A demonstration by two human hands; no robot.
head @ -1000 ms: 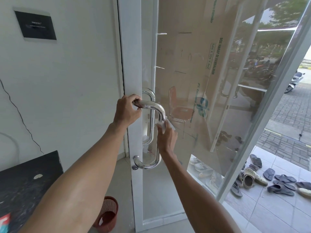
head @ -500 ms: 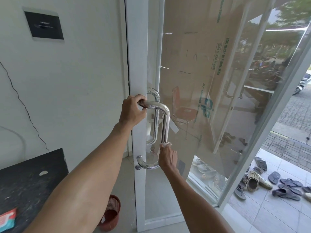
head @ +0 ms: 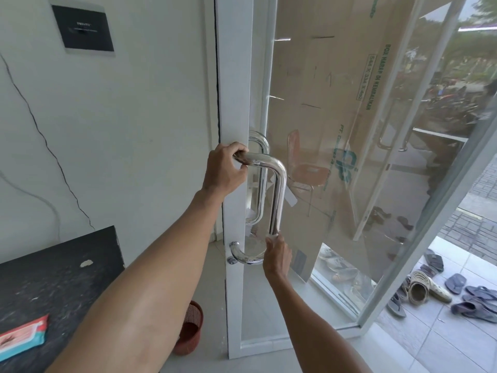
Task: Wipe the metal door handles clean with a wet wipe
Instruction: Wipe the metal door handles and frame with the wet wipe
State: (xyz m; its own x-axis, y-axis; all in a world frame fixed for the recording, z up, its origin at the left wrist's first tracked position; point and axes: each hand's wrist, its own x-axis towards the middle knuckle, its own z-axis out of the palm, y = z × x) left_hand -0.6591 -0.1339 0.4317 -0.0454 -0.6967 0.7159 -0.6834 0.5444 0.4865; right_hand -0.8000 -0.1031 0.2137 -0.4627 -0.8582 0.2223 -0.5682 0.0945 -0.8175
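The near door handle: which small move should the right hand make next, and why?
Probably slide the right hand with the wipe around the lower bend of the near door handle toward its base. It now grips the bottom of the vertical bar, the bend below is uncovered, and the left hand steadies the top.

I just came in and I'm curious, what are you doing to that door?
A person is cleaning the shiny metal handle on the glass door. The left hand grips the top of the handle to steady it. The right hand is wrapped around the handle near the bottom, with a bit of white wipe showing.
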